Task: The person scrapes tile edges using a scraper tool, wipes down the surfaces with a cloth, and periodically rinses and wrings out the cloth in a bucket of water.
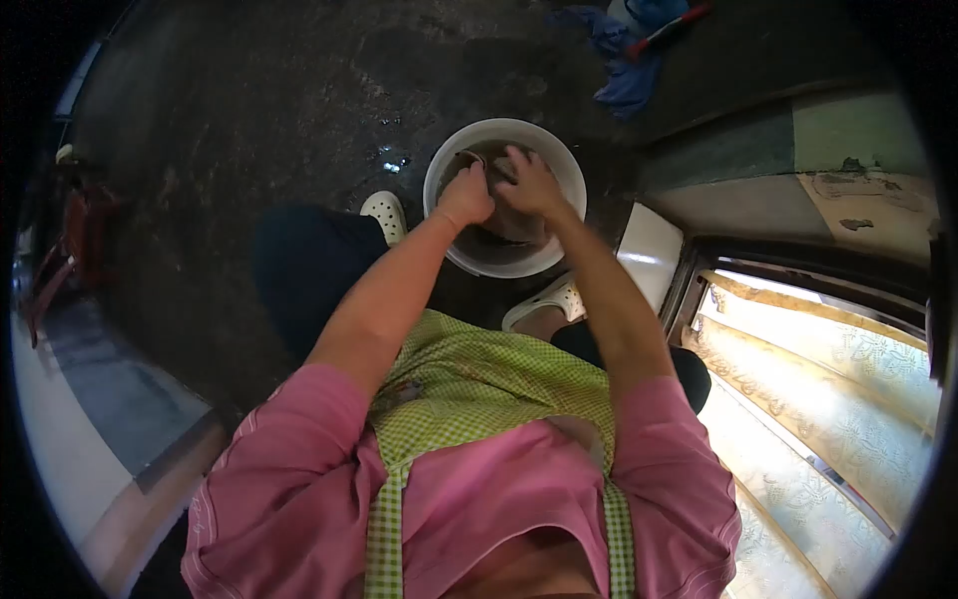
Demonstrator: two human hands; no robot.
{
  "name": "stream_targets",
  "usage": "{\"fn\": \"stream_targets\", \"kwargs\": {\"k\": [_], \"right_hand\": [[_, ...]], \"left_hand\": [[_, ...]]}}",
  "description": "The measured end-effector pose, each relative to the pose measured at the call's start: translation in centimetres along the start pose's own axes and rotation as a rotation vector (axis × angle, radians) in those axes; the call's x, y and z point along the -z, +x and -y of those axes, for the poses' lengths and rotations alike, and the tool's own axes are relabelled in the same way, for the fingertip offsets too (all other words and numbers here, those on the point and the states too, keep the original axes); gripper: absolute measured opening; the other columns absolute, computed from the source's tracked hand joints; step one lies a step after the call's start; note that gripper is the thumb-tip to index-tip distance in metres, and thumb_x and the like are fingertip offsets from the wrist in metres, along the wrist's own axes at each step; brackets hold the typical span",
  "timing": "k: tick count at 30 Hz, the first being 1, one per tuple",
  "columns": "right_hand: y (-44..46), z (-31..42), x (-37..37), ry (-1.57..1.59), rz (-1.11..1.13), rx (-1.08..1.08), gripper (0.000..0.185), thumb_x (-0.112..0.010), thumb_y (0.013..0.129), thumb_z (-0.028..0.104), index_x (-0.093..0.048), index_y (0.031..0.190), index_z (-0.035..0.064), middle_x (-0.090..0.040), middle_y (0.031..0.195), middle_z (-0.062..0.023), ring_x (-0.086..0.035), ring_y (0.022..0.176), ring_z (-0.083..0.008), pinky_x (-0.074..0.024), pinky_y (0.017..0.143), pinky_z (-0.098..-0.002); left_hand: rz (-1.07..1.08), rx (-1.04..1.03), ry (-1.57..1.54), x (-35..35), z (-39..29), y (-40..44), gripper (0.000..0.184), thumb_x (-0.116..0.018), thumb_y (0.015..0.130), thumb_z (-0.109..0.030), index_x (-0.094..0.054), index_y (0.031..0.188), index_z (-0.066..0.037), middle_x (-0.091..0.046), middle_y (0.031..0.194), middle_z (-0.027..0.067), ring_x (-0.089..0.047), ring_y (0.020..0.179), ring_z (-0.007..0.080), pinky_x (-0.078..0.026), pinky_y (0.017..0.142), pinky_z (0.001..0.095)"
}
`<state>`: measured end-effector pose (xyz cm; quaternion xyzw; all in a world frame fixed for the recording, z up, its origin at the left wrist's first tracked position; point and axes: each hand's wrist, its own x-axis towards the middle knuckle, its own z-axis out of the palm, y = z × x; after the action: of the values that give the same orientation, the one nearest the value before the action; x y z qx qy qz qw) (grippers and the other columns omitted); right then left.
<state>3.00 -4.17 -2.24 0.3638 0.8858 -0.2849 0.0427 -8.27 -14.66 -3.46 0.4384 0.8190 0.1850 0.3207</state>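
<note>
A round white bucket (504, 129) on the floor holds murky brownish water. In it lies a wet grey-brown piece (518, 224) that looks like cloth, partly under the water. My left hand (467, 195) is inside the bucket on the left, its fingers curled round an edge of this cloth. Beside it, my right hand (529, 183) reaches in from the right with its fingers apart, over the cloth. The fingertips of both hands are partly hidden or slightly blurred.
Cream clogs (384, 216) on my feet flank the bucket. A blue cloth (627, 85) and a red-handled object (667, 32) lie at the upper right. A low wall and a bright curtained opening (798, 369) stand to the right. At far left is a reddish-brown chair-like object (88, 225).
</note>
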Motion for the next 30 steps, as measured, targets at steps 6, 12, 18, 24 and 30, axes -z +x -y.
{"fn": "stream_targets", "kwargs": {"k": [6, 12, 18, 24, 30], "right_hand": [[1.4, 0.3, -4.6, -0.014, 0.417, -0.315, 0.061, -0.050, 0.082, 0.017, -0.029, 0.139, 0.0138, -0.043, 0.131, -0.0224, -0.042, 0.121, -0.0397, -0.0390, 0.094, -0.0507], [3.7, -5.4, -12.6, 0.046, 0.529, -0.600, 0.047, -0.052, 0.083, 0.024, -0.043, 0.128, 0.0127, -0.053, 0.119, -0.0162, -0.051, 0.106, -0.0335, -0.0436, 0.084, -0.0463], [5.3, -8.0, -11.7, 0.734, 0.047, -0.768, 0.039, -0.055, 0.084, 0.032, -0.057, 0.116, 0.0115, -0.062, 0.106, -0.0101, -0.059, 0.091, -0.0274, -0.0482, 0.074, -0.0419], [0.2, -1.4, 2.5, 1.571, -0.050, -0.663, 0.027, -0.052, 0.081, 0.023, -0.061, 0.100, 0.0059, -0.059, 0.105, -0.0110, -0.057, 0.093, -0.0253, -0.0459, 0.085, -0.0402], [-3.4, -1.6, -1.1, 0.478, -0.356, 0.053, 0.034, -0.052, 0.082, 0.030, -0.060, 0.110, 0.0105, -0.052, 0.118, -0.0168, -0.050, 0.105, -0.0315, -0.0374, 0.092, -0.0452]], "left_hand": [[0.324, -0.085, 0.544, -2.6, 0.7, -1.6, 0.075, -0.054, 0.078, -0.021, -0.015, 0.142, -0.010, -0.034, 0.140, 0.0131, -0.037, 0.127, 0.0316, -0.031, 0.098, 0.0549], [0.919, 0.095, 0.496, -1.3, -0.5, 0.7, 0.049, -0.053, 0.079, -0.022, -0.049, 0.125, -0.004, -0.045, 0.132, 0.0178, -0.041, 0.125, 0.0311, -0.032, 0.101, 0.0447], [0.482, 0.503, -0.534, -3.9, 1.5, 3.1, 0.072, -0.043, 0.083, -0.058, -0.038, 0.134, -0.008, -0.034, 0.139, 0.0176, -0.028, 0.131, 0.0331, -0.024, 0.104, 0.0500], [0.418, 0.793, -1.161, 0.7, -2.3, 1.1, 0.077, -0.043, 0.080, -0.066, -0.031, 0.139, -0.018, -0.028, 0.144, 0.0119, -0.026, 0.131, 0.0354, -0.021, 0.099, 0.0607], [0.430, 0.707, -1.744, -2.0, -1.4, 1.2, 0.056, -0.050, 0.085, -0.053, -0.044, 0.128, -0.018, -0.045, 0.130, 0.0081, -0.043, 0.118, 0.0277, -0.030, 0.096, 0.0549]]}}
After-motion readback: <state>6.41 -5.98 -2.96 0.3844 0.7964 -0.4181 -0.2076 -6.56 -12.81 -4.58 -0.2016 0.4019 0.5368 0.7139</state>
